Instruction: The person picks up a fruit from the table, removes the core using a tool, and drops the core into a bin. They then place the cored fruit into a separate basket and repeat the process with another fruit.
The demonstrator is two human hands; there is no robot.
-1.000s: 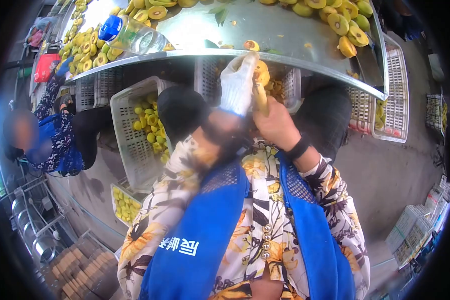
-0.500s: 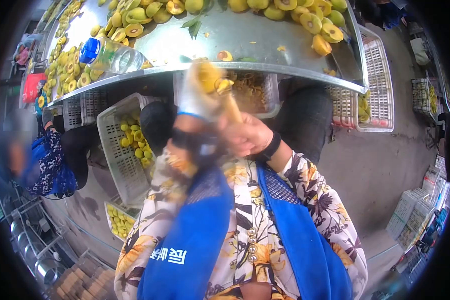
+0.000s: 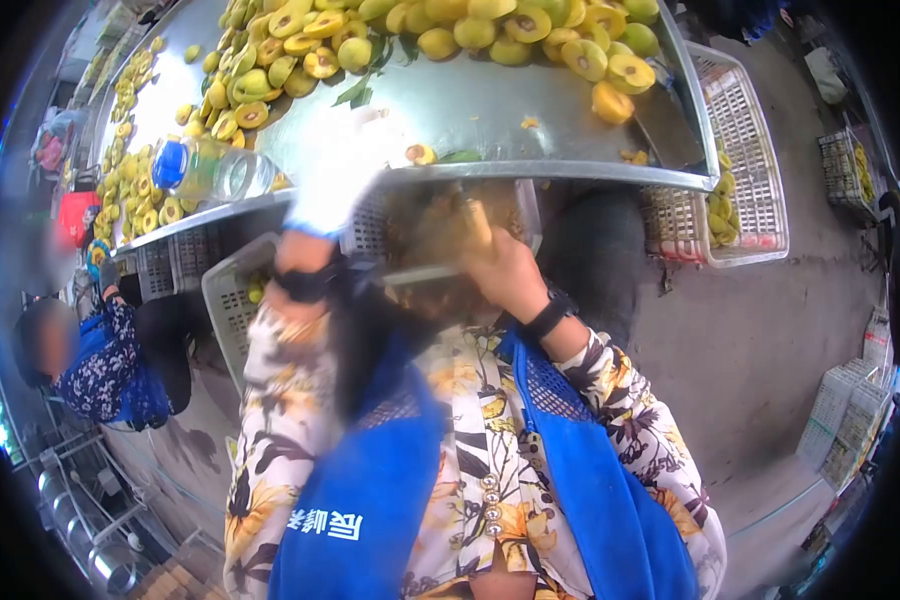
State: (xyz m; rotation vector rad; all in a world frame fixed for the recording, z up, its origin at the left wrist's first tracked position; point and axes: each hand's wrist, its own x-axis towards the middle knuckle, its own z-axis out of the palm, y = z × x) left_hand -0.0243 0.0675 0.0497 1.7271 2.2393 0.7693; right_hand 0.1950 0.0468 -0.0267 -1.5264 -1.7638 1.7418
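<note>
My left hand [image 3: 342, 170], in a white glove, is over the near edge of the metal table [image 3: 450, 120]. Motion smears its fingers, so what they hold, if anything, cannot be made out. Close to its fingertips lies a small cut piece of yellow fruit [image 3: 420, 154]. Below the table edge, my right hand [image 3: 510, 272] is closed around the light wooden handle of a small tool [image 3: 478, 225]; the tool's tip is blurred. Many halved yellow fruits [image 3: 320, 62], some showing brown centres, are heaped along the far side of the table.
A clear bottle with a blue cap [image 3: 210, 170] lies on the table at left. Below the table, a crate of scraps [image 3: 530, 215] stands between my knees. White crates stand left [image 3: 232, 300] and right [image 3: 760, 160]. Another person [image 3: 120, 350] sits at far left.
My left hand has moved from the tool up and left to the table; the yellow fruit it held no longer shows. My right hand stays low with the tool, shifting slightly right.
</note>
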